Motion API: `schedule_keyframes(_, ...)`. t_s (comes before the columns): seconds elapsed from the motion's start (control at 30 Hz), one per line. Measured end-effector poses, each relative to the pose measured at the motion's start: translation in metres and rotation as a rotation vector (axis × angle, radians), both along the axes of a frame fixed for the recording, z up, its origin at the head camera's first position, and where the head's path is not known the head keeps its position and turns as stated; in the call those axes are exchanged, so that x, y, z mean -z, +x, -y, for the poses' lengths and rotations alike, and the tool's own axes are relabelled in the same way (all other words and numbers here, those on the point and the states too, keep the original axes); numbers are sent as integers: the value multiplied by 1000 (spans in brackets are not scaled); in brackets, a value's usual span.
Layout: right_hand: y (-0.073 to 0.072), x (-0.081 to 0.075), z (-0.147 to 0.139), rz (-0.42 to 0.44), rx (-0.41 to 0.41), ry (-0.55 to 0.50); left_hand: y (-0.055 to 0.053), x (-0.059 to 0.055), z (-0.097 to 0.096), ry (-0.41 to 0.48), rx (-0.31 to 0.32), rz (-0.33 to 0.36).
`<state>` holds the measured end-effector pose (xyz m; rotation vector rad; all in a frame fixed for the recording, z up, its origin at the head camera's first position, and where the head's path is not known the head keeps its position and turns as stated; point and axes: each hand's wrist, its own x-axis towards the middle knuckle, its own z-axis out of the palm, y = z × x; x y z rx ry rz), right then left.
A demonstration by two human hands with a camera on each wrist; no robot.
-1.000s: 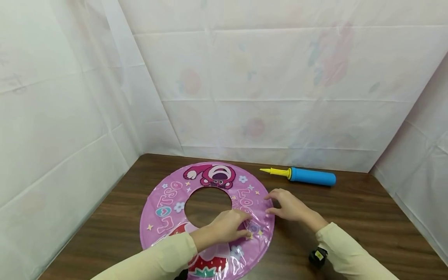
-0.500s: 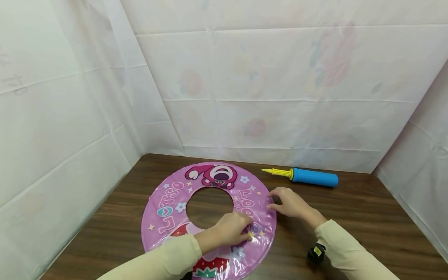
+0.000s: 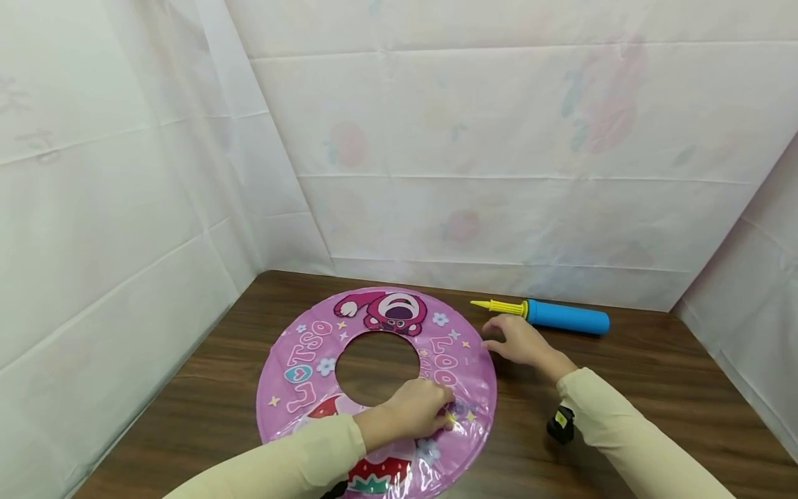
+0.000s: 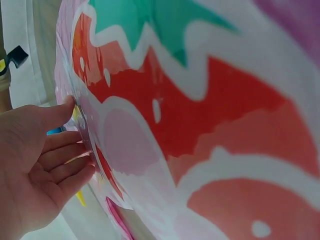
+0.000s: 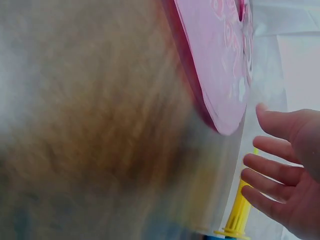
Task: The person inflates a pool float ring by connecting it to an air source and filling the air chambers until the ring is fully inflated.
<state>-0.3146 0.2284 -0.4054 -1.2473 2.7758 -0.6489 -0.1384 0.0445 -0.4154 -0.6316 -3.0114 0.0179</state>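
A purple swim ring printed with a pink bear, strawberries and lettering lies on the table, puffed up with some wrinkles. My left hand rests on its right side; in the left wrist view the thumb and bent fingers touch the vinyl with a gap between them. What lies under those fingertips is partly hidden. The right hand is at the ring's right edge, its fingers loosely spread and holding nothing. Just beyond it lies a hand pump with a blue barrel and yellow nozzle.
A dark brown wooden table carries everything. White printed cloth hangs behind it and along both sides. Each wrist wears a black camera band.
My right hand has lifted off the ring's right edge and shifted away, toward the pump. The left hand stays in about the same place on the ring. The head view has shifted slightly.
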Motion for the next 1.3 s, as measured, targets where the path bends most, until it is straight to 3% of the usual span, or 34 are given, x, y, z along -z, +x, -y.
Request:
schedule_keyframes(0.37, -34, -7, 4, -171, 94, -36, -2, -1, 2, 16, 3, -4)
schedule_keyframes(0.77, -61, -7, 13, -227, 93, 175, -1, -1, 3, 26, -11, 2)
schedule_keyframes(1.03, -65, -2, 15, -145, 50, 207, 2, 3, 1, 10, 6, -8)
schedule_keyframes(1.3, -63, -2, 13, -179, 54, 182, 2, 4, 1, 4, -8, -10)
